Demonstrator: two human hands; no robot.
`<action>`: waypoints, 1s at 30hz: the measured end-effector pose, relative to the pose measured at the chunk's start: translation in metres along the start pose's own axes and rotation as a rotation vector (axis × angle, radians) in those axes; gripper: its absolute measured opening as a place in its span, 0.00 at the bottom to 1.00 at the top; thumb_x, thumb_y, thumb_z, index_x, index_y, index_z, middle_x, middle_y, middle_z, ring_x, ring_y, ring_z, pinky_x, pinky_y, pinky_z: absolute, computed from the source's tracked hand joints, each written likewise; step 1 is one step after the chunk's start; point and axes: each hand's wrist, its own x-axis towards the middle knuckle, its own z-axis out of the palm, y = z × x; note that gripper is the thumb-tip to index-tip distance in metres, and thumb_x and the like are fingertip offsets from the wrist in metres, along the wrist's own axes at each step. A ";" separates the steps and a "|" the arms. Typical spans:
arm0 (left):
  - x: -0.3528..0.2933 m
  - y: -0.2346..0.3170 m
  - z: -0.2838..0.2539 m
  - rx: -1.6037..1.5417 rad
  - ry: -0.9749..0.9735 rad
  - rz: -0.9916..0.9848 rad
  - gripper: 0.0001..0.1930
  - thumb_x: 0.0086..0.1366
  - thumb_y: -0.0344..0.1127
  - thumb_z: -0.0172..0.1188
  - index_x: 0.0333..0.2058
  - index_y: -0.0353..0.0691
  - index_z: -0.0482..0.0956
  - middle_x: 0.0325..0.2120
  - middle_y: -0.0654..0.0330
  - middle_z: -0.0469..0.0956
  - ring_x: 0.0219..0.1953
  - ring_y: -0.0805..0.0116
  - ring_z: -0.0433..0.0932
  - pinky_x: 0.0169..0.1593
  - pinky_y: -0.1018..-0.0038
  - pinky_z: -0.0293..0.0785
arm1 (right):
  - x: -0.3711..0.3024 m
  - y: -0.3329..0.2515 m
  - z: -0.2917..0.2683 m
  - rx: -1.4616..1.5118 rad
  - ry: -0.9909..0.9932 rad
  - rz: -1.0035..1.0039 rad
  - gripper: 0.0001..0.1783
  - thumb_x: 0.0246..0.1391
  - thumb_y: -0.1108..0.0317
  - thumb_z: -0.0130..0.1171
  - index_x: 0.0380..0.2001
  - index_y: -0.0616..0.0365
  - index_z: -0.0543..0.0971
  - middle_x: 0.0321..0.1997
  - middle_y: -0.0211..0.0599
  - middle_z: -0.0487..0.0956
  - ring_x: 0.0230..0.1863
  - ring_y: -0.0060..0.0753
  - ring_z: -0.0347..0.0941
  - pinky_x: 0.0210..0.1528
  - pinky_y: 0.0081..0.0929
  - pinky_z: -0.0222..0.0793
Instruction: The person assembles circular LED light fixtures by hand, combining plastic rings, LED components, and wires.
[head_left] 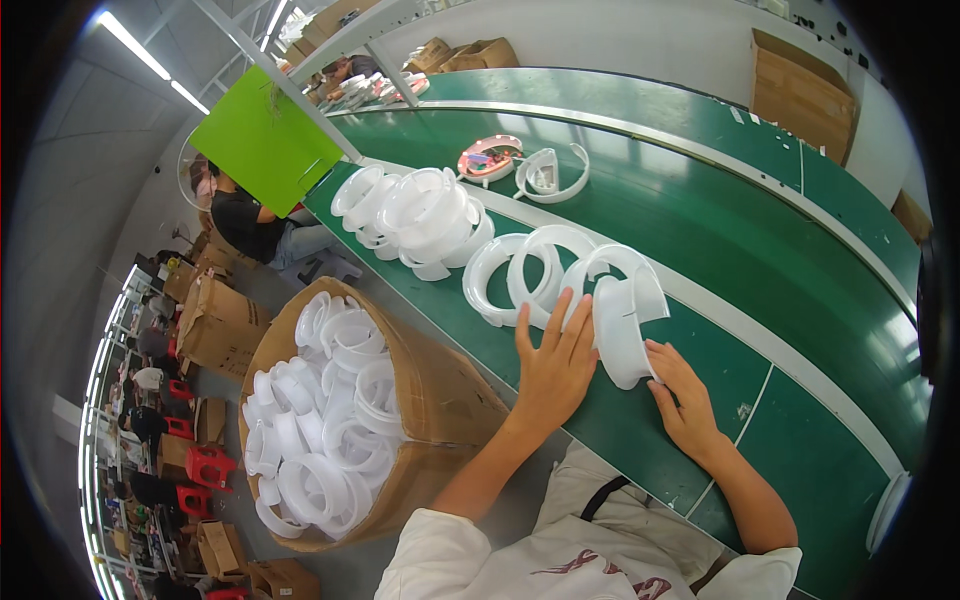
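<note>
A white curved plastic ring part (622, 335) stands tilted on its edge at the near side of the green bench. My right hand (685, 395) pinches its lower right edge between thumb and fingers. Fingers spread, my left hand (558, 362) lies against the left side of the same group of parts; its fingertips partly cover them. Just beyond that hand, more white rings (482, 290) lean on each other in a row. Farther left along the bench is a heaped stack of similar translucent white rings (425, 210).
A large cardboard box (440, 400) full of white rings stands left of the bench. On the green conveyor belt (690, 185) lie a ring with red parts and wires (490, 158) and an open white ring (553, 178). A green panel (265, 140) and a seated person (245, 215) are beyond.
</note>
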 end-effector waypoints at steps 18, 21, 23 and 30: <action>-0.046 0.020 0.028 -0.560 0.370 -0.576 0.18 0.55 0.17 0.59 0.45 0.33 0.71 0.42 0.51 0.70 0.45 0.53 0.73 0.48 0.66 0.71 | -0.012 0.004 0.010 -0.204 -0.035 0.118 0.38 0.55 0.77 0.57 0.68 0.66 0.57 0.72 0.52 0.59 0.72 0.52 0.55 0.72 0.40 0.50; -0.035 0.021 0.019 -0.793 0.294 -0.662 0.09 0.56 0.17 0.55 0.34 0.36 0.70 0.32 0.55 0.70 0.34 0.52 0.74 0.39 0.61 0.69 | -0.015 0.006 0.006 -0.224 -0.041 0.143 0.37 0.55 0.77 0.56 0.68 0.66 0.58 0.72 0.51 0.60 0.72 0.52 0.55 0.71 0.40 0.50; -0.033 0.017 0.020 -0.914 0.148 -0.699 0.09 0.56 0.18 0.55 0.34 0.36 0.70 0.33 0.54 0.70 0.33 0.51 0.74 0.37 0.62 0.70 | -0.014 0.007 0.005 -0.253 -0.047 0.158 0.37 0.56 0.77 0.56 0.68 0.66 0.58 0.71 0.51 0.61 0.72 0.52 0.56 0.71 0.41 0.50; -0.036 0.015 0.023 -0.773 0.178 -0.629 0.08 0.55 0.19 0.57 0.32 0.36 0.71 0.33 0.56 0.71 0.31 0.58 0.76 0.36 0.65 0.71 | -0.016 0.018 0.008 -0.311 -0.073 0.131 0.35 0.56 0.78 0.54 0.67 0.66 0.59 0.70 0.53 0.62 0.71 0.54 0.57 0.71 0.42 0.51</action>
